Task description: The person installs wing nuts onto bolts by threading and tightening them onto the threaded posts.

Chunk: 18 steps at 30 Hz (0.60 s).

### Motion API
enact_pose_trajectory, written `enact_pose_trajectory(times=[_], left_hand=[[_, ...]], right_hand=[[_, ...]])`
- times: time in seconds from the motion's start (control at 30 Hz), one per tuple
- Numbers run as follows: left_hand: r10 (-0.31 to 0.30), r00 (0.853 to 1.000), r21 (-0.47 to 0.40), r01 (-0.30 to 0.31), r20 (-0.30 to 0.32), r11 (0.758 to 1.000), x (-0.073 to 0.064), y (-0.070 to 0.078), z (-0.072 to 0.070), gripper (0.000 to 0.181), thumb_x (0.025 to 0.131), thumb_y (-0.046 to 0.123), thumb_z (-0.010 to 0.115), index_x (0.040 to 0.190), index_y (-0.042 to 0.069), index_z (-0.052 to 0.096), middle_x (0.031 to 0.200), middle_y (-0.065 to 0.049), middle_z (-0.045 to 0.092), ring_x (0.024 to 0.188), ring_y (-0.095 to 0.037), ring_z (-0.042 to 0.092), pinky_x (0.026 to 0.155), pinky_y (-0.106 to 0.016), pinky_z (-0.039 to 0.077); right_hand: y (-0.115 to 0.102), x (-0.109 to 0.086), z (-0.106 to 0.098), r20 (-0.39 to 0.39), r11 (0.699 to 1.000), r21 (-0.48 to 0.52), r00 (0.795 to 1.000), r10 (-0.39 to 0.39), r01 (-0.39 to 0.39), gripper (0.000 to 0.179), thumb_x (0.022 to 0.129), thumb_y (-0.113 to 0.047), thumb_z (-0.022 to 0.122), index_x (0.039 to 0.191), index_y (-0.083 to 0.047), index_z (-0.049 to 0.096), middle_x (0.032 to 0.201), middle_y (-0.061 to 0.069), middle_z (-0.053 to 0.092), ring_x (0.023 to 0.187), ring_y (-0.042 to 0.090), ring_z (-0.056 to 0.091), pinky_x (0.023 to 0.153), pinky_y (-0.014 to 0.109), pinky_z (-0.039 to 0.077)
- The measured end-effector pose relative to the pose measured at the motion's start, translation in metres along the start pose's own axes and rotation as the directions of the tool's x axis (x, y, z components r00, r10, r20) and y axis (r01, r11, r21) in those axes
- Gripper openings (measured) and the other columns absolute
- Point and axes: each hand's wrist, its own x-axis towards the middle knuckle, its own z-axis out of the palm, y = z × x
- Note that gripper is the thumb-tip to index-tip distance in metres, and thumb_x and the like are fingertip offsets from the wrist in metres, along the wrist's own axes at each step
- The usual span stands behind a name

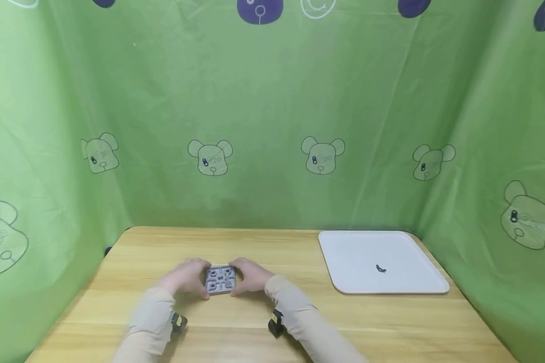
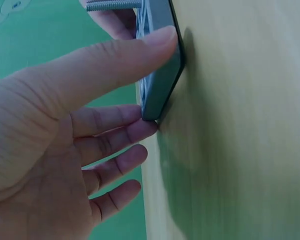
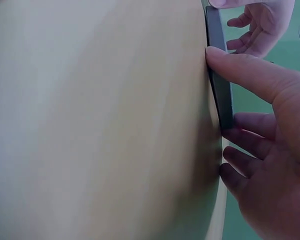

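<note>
A square grey plate (image 1: 220, 279) with raised ribs and round bosses at its corners is between the two hands, low over the wooden table. My left hand (image 1: 187, 277) pinches its left side, thumb at the near edge and fingers at the far edge. On the right side my right hand (image 1: 253, 276) holds it likewise between thumb and fingers. A threaded screw (image 2: 112, 5) sticks out from the ribbed face in the left wrist view. From the right wrist, only the smooth dark edge (image 3: 222, 97) of the plate shows.
A white tray (image 1: 359, 252) lies at the right back of the wooden table (image 1: 272, 322), with a small dark piece (image 1: 380, 268) on it, too small to identify. Green curtains (image 1: 272, 91) with bear prints stand behind and at both sides.
</note>
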Motion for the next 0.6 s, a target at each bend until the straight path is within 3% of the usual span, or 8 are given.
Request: enact_pose_trajectory(times=[0.3, 0.6], left_hand=[[0.064, 0.998, 0.011, -0.064, 0.019, 0.998, 0.019, 0.037, 0.016, 0.083, 0.054, 0.026, 0.092, 0.126, 0.002, 0.059, 0.126, -0.016, 0.062, 0.114, -0.034, 0.054, 0.103, -0.057, 0.042], [0.107, 0.994, -0.040, -0.106, 0.026, 0.994, 0.031, 0.066, 0.031, 0.083, 0.055, 0.026, 0.091, 0.128, 0.002, 0.059, 0.128, -0.016, 0.060, 0.117, -0.035, 0.051, 0.104, -0.056, 0.042]], right_hand=[[0.028, -0.034, -0.017, -0.019, 0.999, 0.034, 0.999, 0.026, -0.025, 0.087, 0.068, -0.029, 0.085, 0.139, 0.000, 0.046, 0.141, 0.017, 0.051, 0.131, 0.032, 0.049, 0.114, 0.046, 0.038], [0.050, -0.066, -0.033, -0.029, 0.993, 0.084, 0.996, 0.084, -0.081, 0.088, 0.067, -0.029, 0.085, 0.139, 0.001, 0.045, 0.143, 0.019, 0.049, 0.133, 0.036, 0.047, 0.114, 0.051, 0.036]])
